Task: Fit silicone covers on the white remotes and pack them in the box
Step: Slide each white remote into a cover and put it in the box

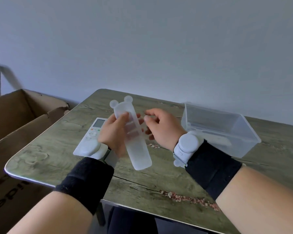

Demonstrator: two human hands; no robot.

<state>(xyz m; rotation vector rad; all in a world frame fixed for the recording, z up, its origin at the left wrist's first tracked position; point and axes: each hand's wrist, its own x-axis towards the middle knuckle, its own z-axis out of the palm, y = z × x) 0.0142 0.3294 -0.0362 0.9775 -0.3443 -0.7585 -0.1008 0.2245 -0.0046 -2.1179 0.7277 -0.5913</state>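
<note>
Early to mid task, by my read. One silicone cover [137,149], translucent with two round ears at its top, is up in the air over the middle of the table [159,179], empty, nothing fitted in it yet. One white remote [93,130] lies bare on the table near the left edge, display end toward the far edge, its near end hidden behind the left wrist. The clear plastic box [250,147] sits near the far right corner; something pale lies on its floor, too blurred to name, possibly a remote already covered and packed. Left to do, as I judge it: slide the bare remote into the cover, then put it in the box. No other remotes or covers in sight.

Left hand [112,130]: grips the cover round its upper half, thumb across the front face, the other fingers wrapped behind and showing through the silicone. Cover is tilted, ears toward the far edge, open end toward the person.

Right hand [162,127]: just right of the cover, fingers loosely curled, thumb and forefinger tips close together with nothing visible between them. It holds nothing I can see; whether the lower fingertips brush the cover's edge, cannot tell.

Both wrists carry black wristbands [211,168] and white sensor pucks [188,144]. An open cardboard carton [24,119] stands off the table's left edge.
</note>
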